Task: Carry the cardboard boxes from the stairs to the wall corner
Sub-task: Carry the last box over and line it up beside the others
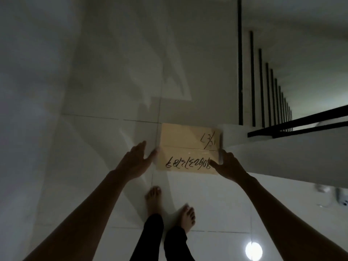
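A flat cardboard box (188, 146) with black handwriting on its taped top lies on the white tiled floor, its right side against the bottom stair step (282, 157). My left hand (134, 162) is at the box's left edge with fingers spread; only the thumb reaches the edge. My right hand (229, 166) is at the near right corner, one finger lying over the top and the thumb along the right edge. Neither hand is closed around the box.
A white wall (28, 91) rises on the left. Black balusters (240, 72) and a black handrail (301, 123) line the stairs on the right. My bare feet (153, 198) stand just behind the box. Small white objects (340, 198) lie at the right edge.
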The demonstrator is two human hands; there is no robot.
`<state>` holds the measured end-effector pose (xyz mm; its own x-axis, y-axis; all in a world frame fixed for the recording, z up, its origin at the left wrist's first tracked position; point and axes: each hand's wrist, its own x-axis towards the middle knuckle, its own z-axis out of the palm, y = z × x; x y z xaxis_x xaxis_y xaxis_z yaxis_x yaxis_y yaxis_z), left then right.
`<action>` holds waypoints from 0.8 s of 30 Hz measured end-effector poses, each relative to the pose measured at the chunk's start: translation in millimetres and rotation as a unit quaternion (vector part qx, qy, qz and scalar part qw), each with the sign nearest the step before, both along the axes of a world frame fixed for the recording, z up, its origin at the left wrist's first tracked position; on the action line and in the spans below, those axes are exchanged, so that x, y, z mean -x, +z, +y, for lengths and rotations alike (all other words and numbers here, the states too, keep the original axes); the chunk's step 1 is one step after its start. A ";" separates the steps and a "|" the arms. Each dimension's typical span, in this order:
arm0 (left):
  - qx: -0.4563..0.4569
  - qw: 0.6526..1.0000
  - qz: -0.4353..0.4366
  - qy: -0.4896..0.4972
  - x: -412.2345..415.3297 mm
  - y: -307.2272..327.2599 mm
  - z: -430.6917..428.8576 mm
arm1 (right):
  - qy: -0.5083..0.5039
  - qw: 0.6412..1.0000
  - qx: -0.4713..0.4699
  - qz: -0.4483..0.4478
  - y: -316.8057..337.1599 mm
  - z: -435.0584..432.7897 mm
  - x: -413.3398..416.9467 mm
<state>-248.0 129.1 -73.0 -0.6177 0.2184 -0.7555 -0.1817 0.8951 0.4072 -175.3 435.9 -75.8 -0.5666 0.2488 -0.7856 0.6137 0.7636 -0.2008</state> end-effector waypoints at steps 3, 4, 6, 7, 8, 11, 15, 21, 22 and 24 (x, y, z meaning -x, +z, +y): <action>-0.013 0.997 -0.039 0.070 14.4 -63.9 13.8 | -0.052 0.999 0.011 -0.013 -65.0 5.4 8.1; -0.013 0.996 -0.053 0.076 18.0 -84.6 18.1 | -0.078 0.997 0.013 -0.008 -87.3 8.7 9.0; -0.018 0.993 -0.071 0.092 23.9 -120.4 26.1 | -0.093 0.996 -0.002 -0.006 -127.4 16.8 9.4; -0.019 0.992 -0.080 0.100 25.7 -134.7 30.7 | -0.096 0.995 -0.012 -0.005 -141.7 19.5 9.8; -0.020 0.990 -0.085 0.109 27.8 -148.6 34.5 | -0.092 0.996 -0.017 -0.006 -156.5 23.3 8.1; -0.017 0.988 -0.087 0.130 35.8 -179.0 44.9 | -0.104 0.994 -0.029 -0.004 -180.3 22.9 12.6; -0.019 0.982 -0.102 0.159 39.5 -206.5 49.6 | -0.169 0.984 -0.049 0.029 -203.2 20.1 14.3; 0.013 0.971 -0.042 0.236 45.2 -230.5 34.4 | -0.238 0.969 -0.013 0.061 -213.9 10.8 34.0; 0.023 0.966 -0.054 0.250 50.1 -237.7 27.1 | -0.249 0.966 -0.001 0.068 -220.9 10.1 36.3; 0.010 0.958 -0.059 0.281 62.7 -239.2 24.6 | -0.284 0.955 0.037 0.071 -228.1 6.2 39.6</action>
